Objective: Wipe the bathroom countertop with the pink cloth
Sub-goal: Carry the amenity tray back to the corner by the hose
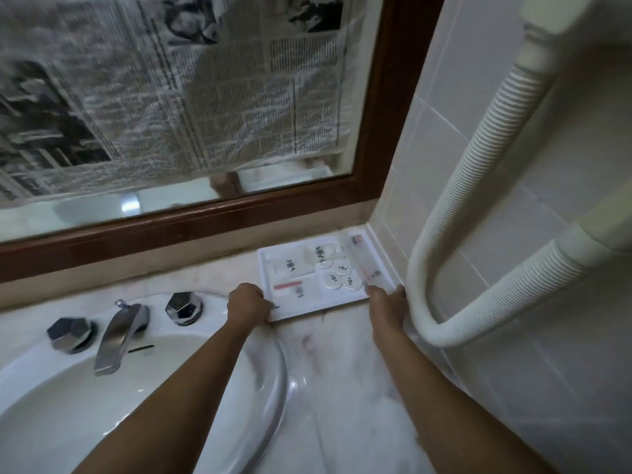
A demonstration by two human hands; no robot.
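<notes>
A white amenity tray [309, 311] with small packets and round lids sits on the pale marble countertop [328, 350], in the corner under the mirror. My left hand [248, 304] grips the tray's near left corner. My right hand [388, 304] holds its near right corner, fingers curled over the rim. No pink cloth is in view.
A white sink basin [143, 398] fills the lower left, with a chrome faucet [118, 336] and two chrome knobs. A wood-framed mirror [205, 213] covered with newspaper stands behind. A white corrugated hose [455, 254] loops along the tiled right wall, close to my right hand.
</notes>
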